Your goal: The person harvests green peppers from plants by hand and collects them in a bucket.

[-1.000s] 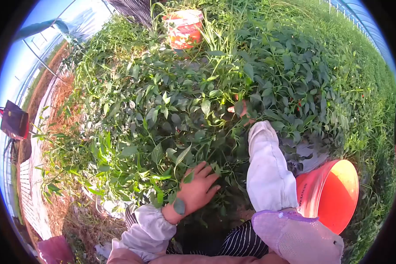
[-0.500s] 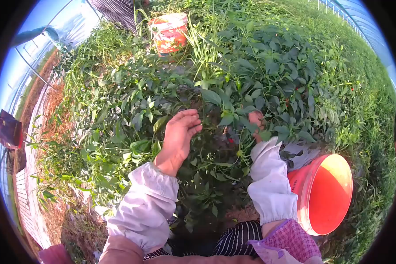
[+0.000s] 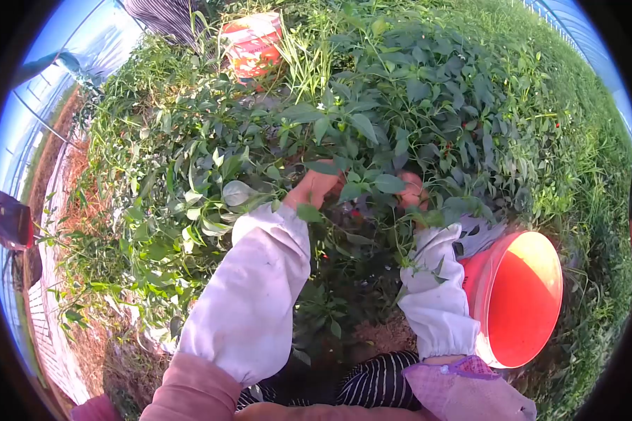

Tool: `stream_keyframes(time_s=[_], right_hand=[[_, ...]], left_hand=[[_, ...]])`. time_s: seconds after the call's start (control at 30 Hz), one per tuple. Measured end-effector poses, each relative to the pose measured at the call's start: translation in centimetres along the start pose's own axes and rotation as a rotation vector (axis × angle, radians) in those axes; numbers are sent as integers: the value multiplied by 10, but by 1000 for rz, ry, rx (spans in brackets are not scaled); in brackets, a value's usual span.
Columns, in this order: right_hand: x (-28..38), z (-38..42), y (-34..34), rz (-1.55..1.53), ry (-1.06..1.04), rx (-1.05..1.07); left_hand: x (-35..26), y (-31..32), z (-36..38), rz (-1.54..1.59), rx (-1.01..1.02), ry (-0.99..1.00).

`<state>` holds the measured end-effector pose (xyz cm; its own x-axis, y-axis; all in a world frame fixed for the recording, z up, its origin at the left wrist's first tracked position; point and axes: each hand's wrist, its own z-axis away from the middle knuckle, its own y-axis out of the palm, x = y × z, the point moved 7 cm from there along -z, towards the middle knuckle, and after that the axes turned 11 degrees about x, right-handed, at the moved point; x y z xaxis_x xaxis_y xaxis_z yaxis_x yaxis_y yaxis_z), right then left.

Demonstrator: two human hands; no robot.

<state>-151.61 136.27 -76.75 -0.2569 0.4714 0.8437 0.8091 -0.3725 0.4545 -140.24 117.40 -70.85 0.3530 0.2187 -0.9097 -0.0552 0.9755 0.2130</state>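
Both hands reach in among leafy green pepper plants [image 3: 358, 126]. My left hand [image 3: 317, 185] is partly under leaves near the middle of the view, and its fingertips are hidden. To its right, my right hand [image 3: 413, 191] is also half covered by foliage, with its fingers not clearly visible. Small red spots, perhaps peppers [image 3: 355, 212], show low between the two hands. White sleeve covers [image 3: 253, 288] are on both forearms. An orange-red bucket [image 3: 523, 298] lies tipped beside my right forearm, its opening facing right.
Another red bucket [image 3: 251, 45] stands among the plants at the upper left, next to a person in striped clothing [image 3: 165, 17]. A dark red object [image 3: 12, 220] is at the far left edge. Dense plants and grass fill the right side.
My left hand has moved forward and to the right, into the leaves. Leaves between the hands have shifted, and my right hand stays in nearly the same place.
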Motion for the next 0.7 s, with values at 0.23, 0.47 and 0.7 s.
stream_keyframes(time_s=[0.23,0.47,0.7], right_hand=[[61,7,36,483,371,-18],[-9,20,75,1,200,161],[-29,-4,47,-6,260,-64]], left_hand=[[27,22,42,-22,223,26],[4,-8,94,-11,-57,-46],[8,5,119,-123,4,57]])
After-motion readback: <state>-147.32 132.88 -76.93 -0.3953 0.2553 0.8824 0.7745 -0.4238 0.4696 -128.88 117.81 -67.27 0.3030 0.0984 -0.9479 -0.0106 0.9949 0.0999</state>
